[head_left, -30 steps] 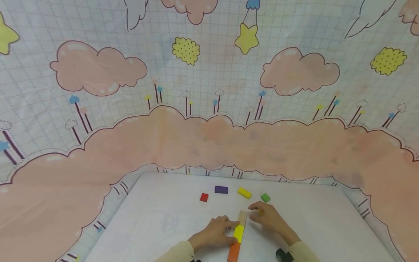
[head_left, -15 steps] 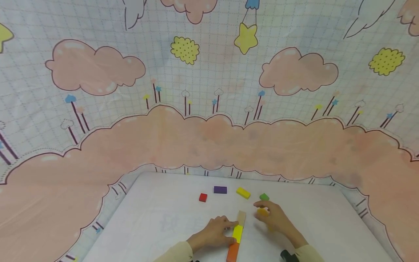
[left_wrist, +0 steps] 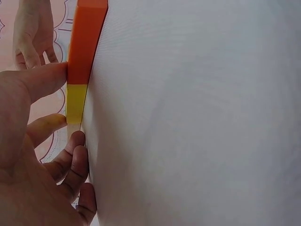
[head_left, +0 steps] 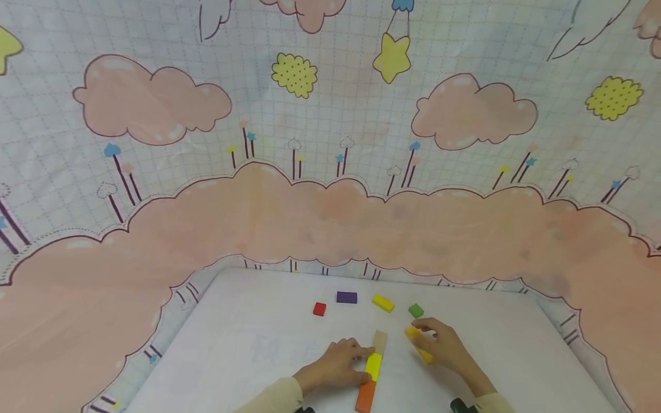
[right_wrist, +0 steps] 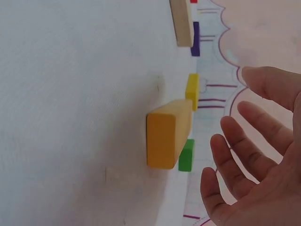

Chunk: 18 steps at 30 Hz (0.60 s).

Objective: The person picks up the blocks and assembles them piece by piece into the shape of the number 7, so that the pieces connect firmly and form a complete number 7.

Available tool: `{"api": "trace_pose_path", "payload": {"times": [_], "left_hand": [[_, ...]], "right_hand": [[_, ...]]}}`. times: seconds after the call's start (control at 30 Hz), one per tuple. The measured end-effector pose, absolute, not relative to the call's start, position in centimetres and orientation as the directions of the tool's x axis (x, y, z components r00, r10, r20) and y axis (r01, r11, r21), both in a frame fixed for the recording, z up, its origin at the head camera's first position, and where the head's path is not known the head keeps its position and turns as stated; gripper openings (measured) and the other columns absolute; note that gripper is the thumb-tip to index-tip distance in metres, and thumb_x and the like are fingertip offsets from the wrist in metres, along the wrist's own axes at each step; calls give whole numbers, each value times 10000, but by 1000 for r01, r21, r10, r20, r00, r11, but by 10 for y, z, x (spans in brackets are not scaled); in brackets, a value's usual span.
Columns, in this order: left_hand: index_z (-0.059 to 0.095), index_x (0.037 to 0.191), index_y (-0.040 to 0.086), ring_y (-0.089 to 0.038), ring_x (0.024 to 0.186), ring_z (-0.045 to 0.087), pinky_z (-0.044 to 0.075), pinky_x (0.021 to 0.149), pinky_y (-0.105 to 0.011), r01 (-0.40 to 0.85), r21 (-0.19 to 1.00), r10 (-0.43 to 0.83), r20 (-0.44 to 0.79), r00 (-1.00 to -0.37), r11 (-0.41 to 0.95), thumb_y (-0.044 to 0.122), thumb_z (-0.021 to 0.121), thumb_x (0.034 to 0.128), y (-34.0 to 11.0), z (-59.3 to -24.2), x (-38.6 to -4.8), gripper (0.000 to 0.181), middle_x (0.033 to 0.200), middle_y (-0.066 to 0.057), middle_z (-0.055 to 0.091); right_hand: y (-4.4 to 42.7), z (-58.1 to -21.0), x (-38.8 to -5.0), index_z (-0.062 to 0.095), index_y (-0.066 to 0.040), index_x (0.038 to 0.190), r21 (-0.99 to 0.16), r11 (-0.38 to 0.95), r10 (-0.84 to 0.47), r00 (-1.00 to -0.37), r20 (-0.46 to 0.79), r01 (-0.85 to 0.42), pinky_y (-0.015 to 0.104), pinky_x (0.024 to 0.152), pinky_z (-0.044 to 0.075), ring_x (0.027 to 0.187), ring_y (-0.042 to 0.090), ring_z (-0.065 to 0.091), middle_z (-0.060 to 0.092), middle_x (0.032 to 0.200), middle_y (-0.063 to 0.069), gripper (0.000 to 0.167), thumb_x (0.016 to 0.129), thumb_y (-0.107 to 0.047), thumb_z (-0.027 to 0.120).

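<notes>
An orange block [head_left: 365, 396], a yellow block [head_left: 373, 367] and a plain wooden block [head_left: 379, 342] lie end to end in a row on the white table. My left hand [head_left: 338, 364] rests its thumb and index fingertip on top of the row, around the yellow block; its other fingers bend beside the row in the left wrist view. Right of the row a yellow-orange block [head_left: 426, 354] lies at a slant. Above it is my right hand [head_left: 446, 347], whose spread fingers [right_wrist: 247, 155] stand apart from that block [right_wrist: 161, 141] in the right wrist view.
Farther back on the white table [head_left: 232, 332] are a red block [head_left: 319, 309], a purple block [head_left: 346, 297], another yellow block [head_left: 383, 303] and a green block [head_left: 416, 311]. A patterned cloth [head_left: 330, 223] hangs behind the table.
My right hand has moved right from the row's far end with the yellow-orange block, turned it and let go; the block now lies on the table. The left hand has kept its place.
</notes>
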<state>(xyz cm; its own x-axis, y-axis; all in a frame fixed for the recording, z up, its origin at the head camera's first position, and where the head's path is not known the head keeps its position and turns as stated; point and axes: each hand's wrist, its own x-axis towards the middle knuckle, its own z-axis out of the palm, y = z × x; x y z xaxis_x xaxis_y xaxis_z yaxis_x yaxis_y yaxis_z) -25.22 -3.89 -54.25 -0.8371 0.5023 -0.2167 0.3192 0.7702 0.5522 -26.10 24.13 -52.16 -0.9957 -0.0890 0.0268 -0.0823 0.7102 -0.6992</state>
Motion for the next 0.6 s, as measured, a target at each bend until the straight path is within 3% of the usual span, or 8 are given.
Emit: {"api": "trace_pose_path", "payload": {"times": [0.37, 0.6], "left_hand": [[548, 1350, 467, -74, 910, 458, 432, 846, -323, 319, 561, 508, -217, -833, 764, 463, 729, 844, -39, -541, -251, 538, 1070, 87, 577], [546, 1350, 471, -73, 902, 456, 424, 821, -304, 330, 548, 509, -212, -834, 769, 463, 735, 839, -39, -540, -252, 545, 1070, 85, 579]], "right_hand": [[255, -522, -263, 624, -117, 1249, -692, 721, -122, -991, -60, -47, 525, 981, 473, 1130, 263, 592, 654, 1208, 56, 426, 869, -274, 734], [261, -524, -266, 614, -111, 1272, -711, 703, -115, -988, -103, -8, 330, 734, 537, 998, 186, 583, 645, 1102, 25, 478, 851, -292, 748]]}}
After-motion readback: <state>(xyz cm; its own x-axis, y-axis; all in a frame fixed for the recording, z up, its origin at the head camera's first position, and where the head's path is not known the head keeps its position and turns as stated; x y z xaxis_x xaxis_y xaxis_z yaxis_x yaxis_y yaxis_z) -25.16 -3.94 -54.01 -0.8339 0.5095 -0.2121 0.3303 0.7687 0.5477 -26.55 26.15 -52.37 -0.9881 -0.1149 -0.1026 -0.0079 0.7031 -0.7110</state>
